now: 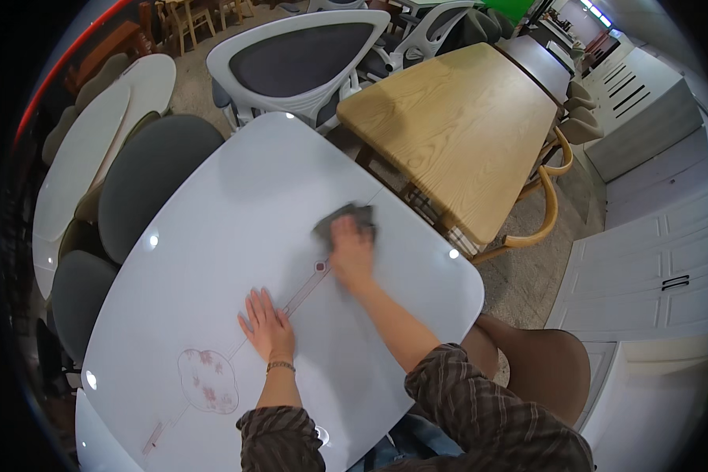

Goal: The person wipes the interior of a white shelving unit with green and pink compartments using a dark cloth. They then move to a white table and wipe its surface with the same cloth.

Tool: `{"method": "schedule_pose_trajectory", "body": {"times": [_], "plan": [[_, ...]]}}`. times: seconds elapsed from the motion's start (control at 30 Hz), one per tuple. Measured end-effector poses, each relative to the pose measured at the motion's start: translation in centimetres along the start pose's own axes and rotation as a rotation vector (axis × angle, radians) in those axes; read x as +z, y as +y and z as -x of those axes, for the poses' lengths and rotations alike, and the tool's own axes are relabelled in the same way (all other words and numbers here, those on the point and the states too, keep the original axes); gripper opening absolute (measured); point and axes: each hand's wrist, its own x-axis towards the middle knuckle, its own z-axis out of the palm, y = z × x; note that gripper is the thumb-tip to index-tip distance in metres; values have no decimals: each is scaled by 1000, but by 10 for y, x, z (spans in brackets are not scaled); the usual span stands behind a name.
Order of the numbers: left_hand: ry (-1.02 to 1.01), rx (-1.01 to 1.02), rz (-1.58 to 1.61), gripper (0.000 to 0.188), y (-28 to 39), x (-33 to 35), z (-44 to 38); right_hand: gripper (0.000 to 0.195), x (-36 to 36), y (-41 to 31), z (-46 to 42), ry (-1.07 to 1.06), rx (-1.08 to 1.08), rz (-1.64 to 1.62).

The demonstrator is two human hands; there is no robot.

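Observation:
A glossy white table [212, 253] with printed red line patterns and a floral motif lies before me. My right hand [351, 251] presses a dark grey cloth [363, 218] onto the tabletop right of the middle; hand and cloth look blurred. Nearer to me and to the left, my left hand [268, 329] rests palm down on the surface with its fingers spread, holding nothing. It lies between the floral motif [208, 381] and a small printed square [320, 267].
Grey chairs [156, 171] line the left edge, and a white-framed office chair [301, 56] stands beyond the far end. A wooden table [454, 124] adjoins at the right. A brown chair [543, 366] is close by my right arm.

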Motion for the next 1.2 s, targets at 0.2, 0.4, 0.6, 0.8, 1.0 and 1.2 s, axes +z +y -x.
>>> {"method": "schedule_pose_trajectory", "body": {"times": [0.2,0.4,0.6,0.8,1.0,1.2], "plan": [[46,-30,-46,55,-24,-9,-1,66,-64,46,41,-148,264,339],[34,-15,-35,54,-10,4,0,53,-54,82,36,106,151,-302],[84,8,-55,52,-22,4,0,48,-146,32,33,176,367,-1311],[76,11,-39,53,-16,5,3,57,-153,95,83,339,763,-1587],[44,-25,-31,53,-17,4,-2,59,-127,127,109,145,534,-644],[45,-27,-59,52,-22,2,-1,51,-122,70,111,-76,-13,145]]}}
